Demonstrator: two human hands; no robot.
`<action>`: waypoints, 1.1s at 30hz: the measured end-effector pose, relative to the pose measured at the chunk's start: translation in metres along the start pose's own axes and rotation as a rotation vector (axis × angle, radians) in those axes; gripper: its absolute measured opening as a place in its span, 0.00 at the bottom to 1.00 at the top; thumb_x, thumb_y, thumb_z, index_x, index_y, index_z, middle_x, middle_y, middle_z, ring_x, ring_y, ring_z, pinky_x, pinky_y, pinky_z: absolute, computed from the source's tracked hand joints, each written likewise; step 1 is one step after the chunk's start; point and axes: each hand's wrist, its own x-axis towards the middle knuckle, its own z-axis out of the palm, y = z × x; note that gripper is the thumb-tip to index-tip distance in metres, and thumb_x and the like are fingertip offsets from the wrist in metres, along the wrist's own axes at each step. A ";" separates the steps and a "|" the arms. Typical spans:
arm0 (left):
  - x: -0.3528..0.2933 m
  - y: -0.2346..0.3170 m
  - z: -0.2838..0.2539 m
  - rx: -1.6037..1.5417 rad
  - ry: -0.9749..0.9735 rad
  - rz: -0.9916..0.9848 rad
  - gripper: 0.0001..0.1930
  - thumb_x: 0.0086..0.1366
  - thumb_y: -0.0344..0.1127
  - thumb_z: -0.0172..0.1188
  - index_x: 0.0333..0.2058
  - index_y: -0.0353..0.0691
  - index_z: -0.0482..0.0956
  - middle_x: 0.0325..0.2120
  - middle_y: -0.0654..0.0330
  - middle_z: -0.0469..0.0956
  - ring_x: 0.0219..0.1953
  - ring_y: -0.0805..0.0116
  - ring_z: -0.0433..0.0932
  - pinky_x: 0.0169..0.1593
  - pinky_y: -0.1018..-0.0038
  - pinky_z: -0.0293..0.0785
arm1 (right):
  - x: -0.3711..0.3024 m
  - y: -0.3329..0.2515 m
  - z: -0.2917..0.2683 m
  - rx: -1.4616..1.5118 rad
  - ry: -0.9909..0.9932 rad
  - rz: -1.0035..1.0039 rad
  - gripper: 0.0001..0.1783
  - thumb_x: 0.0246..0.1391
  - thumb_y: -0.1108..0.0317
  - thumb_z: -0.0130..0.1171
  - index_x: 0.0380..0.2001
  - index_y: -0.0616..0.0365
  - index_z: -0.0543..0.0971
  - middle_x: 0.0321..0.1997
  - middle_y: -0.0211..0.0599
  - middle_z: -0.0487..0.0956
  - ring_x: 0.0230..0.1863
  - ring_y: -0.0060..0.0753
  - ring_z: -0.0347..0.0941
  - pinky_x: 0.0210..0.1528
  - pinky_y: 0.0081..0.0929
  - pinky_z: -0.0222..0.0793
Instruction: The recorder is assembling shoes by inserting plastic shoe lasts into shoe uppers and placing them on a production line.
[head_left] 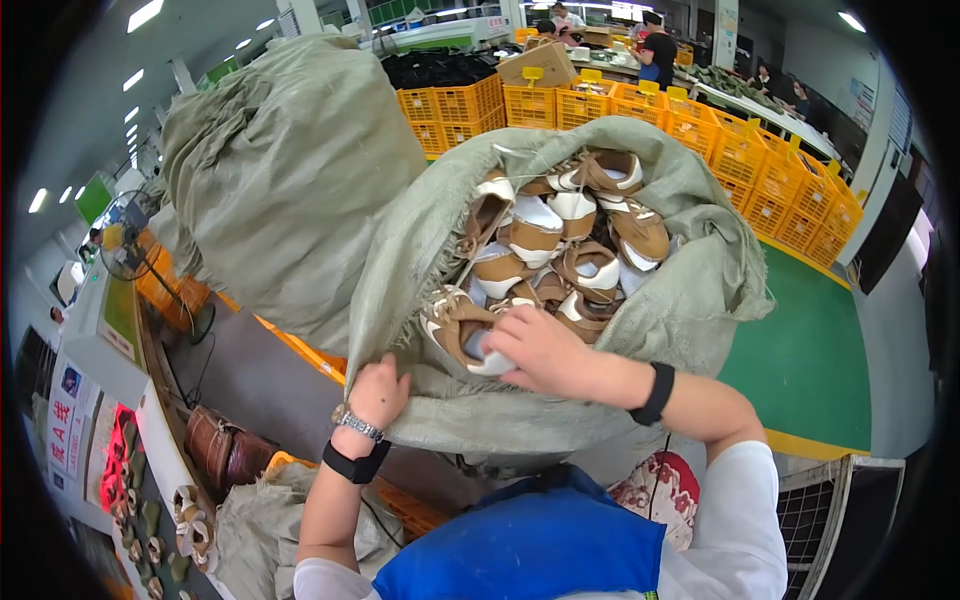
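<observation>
In front of me a large grey-green woven sack (690,310) gapes with frayed edges, full of brown and white shoes (590,265). My right hand (545,350) reaches over the near side of the opening, its fingers closed on the white heel of a brown shoe (455,325) at the lower left of the pile. At the sack's near left edge, my left hand (380,392) grips the woven cloth; its fingertips are partly hidden by the folds.
A second bulging sack (290,170) stands at the left, touching the open one. Yellow crates (740,155) line the back and right. A fan (125,250) and a bench with shoe parts (150,520) are at left. Several people (658,50) are at the far tables.
</observation>
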 end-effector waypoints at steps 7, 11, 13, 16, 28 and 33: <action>-0.013 0.045 -0.012 -1.755 -0.367 -0.336 0.24 0.62 0.40 0.53 0.55 0.37 0.63 0.46 0.54 0.73 0.47 0.68 0.73 0.48 0.72 0.70 | -0.018 -0.050 0.016 -0.065 0.185 -0.004 0.22 0.30 0.67 0.67 0.34 0.52 0.72 0.33 0.33 0.69 0.42 0.40 0.65 0.43 0.33 0.66; -0.008 0.057 -0.005 -1.969 -0.352 -0.171 0.28 0.62 0.38 0.53 0.58 0.36 0.57 0.54 0.59 0.65 0.52 0.69 0.67 0.54 0.71 0.65 | -0.021 -0.065 0.016 0.012 0.274 -0.045 0.21 0.32 0.65 0.68 0.34 0.54 0.74 0.34 0.34 0.70 0.41 0.40 0.66 0.42 0.32 0.66; -0.007 0.053 -0.002 -1.997 -0.272 -0.144 0.26 0.63 0.36 0.52 0.57 0.35 0.58 0.52 0.58 0.68 0.52 0.68 0.68 0.55 0.71 0.64 | -0.023 -0.057 0.007 0.144 0.294 -0.042 0.21 0.34 0.64 0.67 0.36 0.54 0.75 0.36 0.35 0.72 0.42 0.41 0.67 0.42 0.33 0.66; -0.009 0.049 -0.001 -2.124 -0.323 -0.174 0.22 0.62 0.35 0.51 0.54 0.34 0.62 0.50 0.57 0.69 0.51 0.67 0.69 0.55 0.69 0.64 | -0.041 -0.036 -0.015 0.108 0.391 0.130 0.21 0.34 0.64 0.68 0.36 0.53 0.76 0.41 0.38 0.71 0.42 0.41 0.66 0.42 0.33 0.67; -0.017 0.008 0.036 -2.607 -0.522 -0.203 0.22 0.62 0.37 0.45 0.54 0.35 0.62 0.50 0.51 0.69 0.52 0.55 0.69 0.55 0.61 0.66 | -0.099 -0.030 -0.009 -0.194 0.003 0.565 0.13 0.45 0.54 0.61 0.29 0.51 0.78 0.39 0.42 0.73 0.31 0.44 0.73 0.29 0.35 0.71; -0.021 0.062 0.044 -2.019 -0.581 -0.535 0.20 0.59 0.27 0.46 0.51 0.36 0.64 0.44 0.56 0.73 0.44 0.65 0.74 0.49 0.69 0.71 | -0.078 -0.049 0.010 -0.042 0.313 0.565 0.12 0.49 0.57 0.56 0.24 0.54 0.73 0.18 0.38 0.72 0.20 0.42 0.71 0.20 0.36 0.67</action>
